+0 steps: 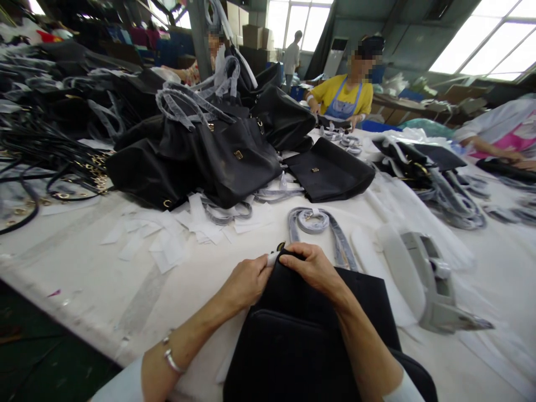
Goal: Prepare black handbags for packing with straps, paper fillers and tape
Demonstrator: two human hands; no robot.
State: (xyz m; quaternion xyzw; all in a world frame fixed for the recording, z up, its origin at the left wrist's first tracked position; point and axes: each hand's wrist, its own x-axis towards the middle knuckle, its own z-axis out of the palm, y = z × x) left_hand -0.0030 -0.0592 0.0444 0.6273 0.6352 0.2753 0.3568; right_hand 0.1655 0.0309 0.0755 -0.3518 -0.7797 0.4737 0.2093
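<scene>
At the lower centre of the frame, a black bag [288,340] lies close to the person, its near end running past the bottom edge. Both hands meet at its upper edge. The right hand [313,269] is closed, thumb and fingers pinching the black material; the left hand [250,280] curls in from the left, its fingertips partly hidden, so I cannot tell how firmly it grips. A white piece [273,259] shows between them, a slip or a finger wrap, and a small gold-toned fitting [281,246] pokes out just above.

The step in hand looks like close finger work on that edge or fitting. To my eye, the next move calls for a steady right-hand pinch while the left works finely, without creasing the material.

Just beyond, near the centre, lies a coiled strap [313,221] in clear wrapping; at centre right rests a grey tool [433,285]. White slips [163,245] scatter over the table [94,273] at centre left, below heaped black bags [234,159]. Farther off, upper right of centre, sits a co-worker in yellow [343,97].
</scene>
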